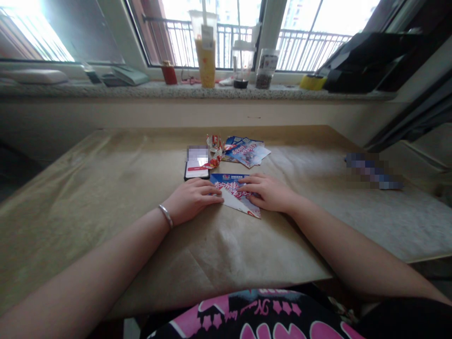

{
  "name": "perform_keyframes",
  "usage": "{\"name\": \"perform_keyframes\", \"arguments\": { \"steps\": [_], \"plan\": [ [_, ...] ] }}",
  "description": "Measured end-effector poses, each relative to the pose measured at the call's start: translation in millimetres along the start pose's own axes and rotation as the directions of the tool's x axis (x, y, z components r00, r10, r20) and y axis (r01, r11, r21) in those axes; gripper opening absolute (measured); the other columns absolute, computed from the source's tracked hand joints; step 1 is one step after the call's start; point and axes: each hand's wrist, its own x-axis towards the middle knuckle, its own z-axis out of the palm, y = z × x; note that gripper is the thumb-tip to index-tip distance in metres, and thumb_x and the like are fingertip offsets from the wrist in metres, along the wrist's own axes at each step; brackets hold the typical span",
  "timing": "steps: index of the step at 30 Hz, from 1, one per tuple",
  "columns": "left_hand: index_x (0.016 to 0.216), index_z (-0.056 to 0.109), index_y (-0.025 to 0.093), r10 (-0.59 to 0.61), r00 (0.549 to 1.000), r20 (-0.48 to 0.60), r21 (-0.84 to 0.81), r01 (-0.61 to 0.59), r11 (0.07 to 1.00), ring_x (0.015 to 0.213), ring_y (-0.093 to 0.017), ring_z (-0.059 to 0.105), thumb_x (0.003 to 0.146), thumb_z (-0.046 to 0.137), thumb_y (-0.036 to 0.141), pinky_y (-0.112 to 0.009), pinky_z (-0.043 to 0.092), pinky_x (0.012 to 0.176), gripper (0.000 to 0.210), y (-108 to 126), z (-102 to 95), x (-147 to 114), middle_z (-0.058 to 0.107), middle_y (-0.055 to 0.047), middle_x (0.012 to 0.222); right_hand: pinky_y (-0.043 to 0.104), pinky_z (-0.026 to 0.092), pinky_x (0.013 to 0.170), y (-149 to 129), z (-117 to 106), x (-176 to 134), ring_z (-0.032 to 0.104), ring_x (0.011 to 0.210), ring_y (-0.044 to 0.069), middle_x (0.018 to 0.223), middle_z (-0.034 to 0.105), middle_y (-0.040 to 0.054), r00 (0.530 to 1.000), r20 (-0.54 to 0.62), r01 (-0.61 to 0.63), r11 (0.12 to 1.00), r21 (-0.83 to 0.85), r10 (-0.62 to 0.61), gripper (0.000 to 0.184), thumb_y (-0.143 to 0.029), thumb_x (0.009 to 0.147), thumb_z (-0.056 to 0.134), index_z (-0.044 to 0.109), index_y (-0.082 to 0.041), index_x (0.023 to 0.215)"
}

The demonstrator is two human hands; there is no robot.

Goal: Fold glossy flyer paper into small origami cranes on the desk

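A blue printed flyer (231,179) with red and white lettering lies on the table between my hands. One of its corners is folded over, so a white triangle of its back shows at the lower left. My left hand (192,197) rests flat on the flyer's left edge, fingertips at the fold. My right hand (270,193) lies across the right side, fingers spread and pressing on the print. Just beyond my left hand is a phone (197,162) with its screen lit. Red and white crumpled paper strips (214,149) lie beside the phone, one partly over it.
Several more blue flyers (249,153) are fanned out behind the one under my hands. A blue item (372,172), blurred, lies at the table's right. On the windowsill (141,93) stand a tall yellow-filled cup (206,59), a red jar (168,74) and a clear container (265,68).
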Motion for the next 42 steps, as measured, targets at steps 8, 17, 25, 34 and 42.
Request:
{"name": "perform_keyframes", "arguments": {
  "steps": [8, 17, 25, 34, 42],
  "plan": [
    [0.108, 0.068, 0.025, 0.011, 1.000, 0.011, -0.069, -0.011, 0.998, 0.097, -0.017, 0.062, 0.097, 0.039, 0.021, -0.033, 0.052, 0.084, 0.031, -1.1, 0.4, -0.3, 0.070, -0.002, 0.109, 0.049, 0.039, 0.105, -0.8, -0.4, 0.8, 0.048, 0.126, 0.027, 0.132, 0.058, 0.0113, 0.996, -0.044, -0.086, 0.995, -0.055, 0.083, 0.034, -0.027, 0.087, 0.055, 0.065, -0.022, 0.118],
    [0.113, 0.066, 0.025, 0.041, 0.999, 0.002, -0.130, -0.040, 0.991, 0.111, -0.021, 0.059, 0.096, 0.044, 0.024, -0.038, 0.050, 0.093, 0.028, 2.6, -1.2, 1.0, 0.067, -0.004, 0.117, 0.043, 0.043, 0.100, 2.6, 3.8, 3.8, 0.054, 0.116, 0.026, 0.119, 0.063, 0.0139, 0.957, -0.091, -0.276, 0.961, 0.005, 0.276, 0.029, -0.029, 0.084, 0.056, 0.061, -0.015, 0.110],
    [0.116, 0.064, 0.028, -0.048, 0.998, 0.043, -0.009, 0.048, 0.999, 0.115, -0.023, 0.056, 0.095, 0.044, 0.030, -0.043, 0.045, 0.097, 0.029, 2.8, -1.8, -0.1, 0.064, -0.002, 0.124, 0.034, 0.046, 0.083, 0.3, 1.3, 3.5, 0.059, 0.092, 0.021, 0.101, 0.065, 0.0086, 0.913, -0.107, -0.390, 0.919, 0.054, 0.394, 0.016, -0.022, 0.081, 0.055, 0.060, -0.019, 0.096],
    [0.126, 0.058, 0.025, -0.163, 0.984, 0.070, 0.057, 0.160, 0.986, 0.121, -0.027, 0.050, 0.094, 0.043, 0.036, -0.047, 0.039, 0.103, 0.037, -0.8, 4.8, -4.5, 0.057, -0.005, 0.133, 0.024, 0.041, 0.057, -0.5, 5.4, 3.2, 0.057, 0.063, 0.013, 0.077, 0.067, 0.0013, 0.828, -0.039, -0.540, 0.815, 0.212, 0.559, 0.016, -0.024, 0.081, 0.055, 0.061, -0.021, 0.095],
    [0.128, 0.055, 0.024, -0.075, 0.995, 0.065, -0.001, 0.075, 0.997, 0.119, -0.025, 0.052, 0.094, 0.046, 0.034, -0.045, 0.040, 0.102, 0.036, 4.0, 0.6, -0.9, 0.056, -0.008, 0.132, 0.022, 0.031, 0.047, -0.6, 6.6, 3.3, 0.048, 0.049, 0.011, 0.057, 0.057, -0.0030, 0.804, -0.046, -0.566, 0.786, 0.249, 0.593, 0.016, -0.028, 0.080, 0.055, 0.068, -0.022, 0.088]
  ]
}}
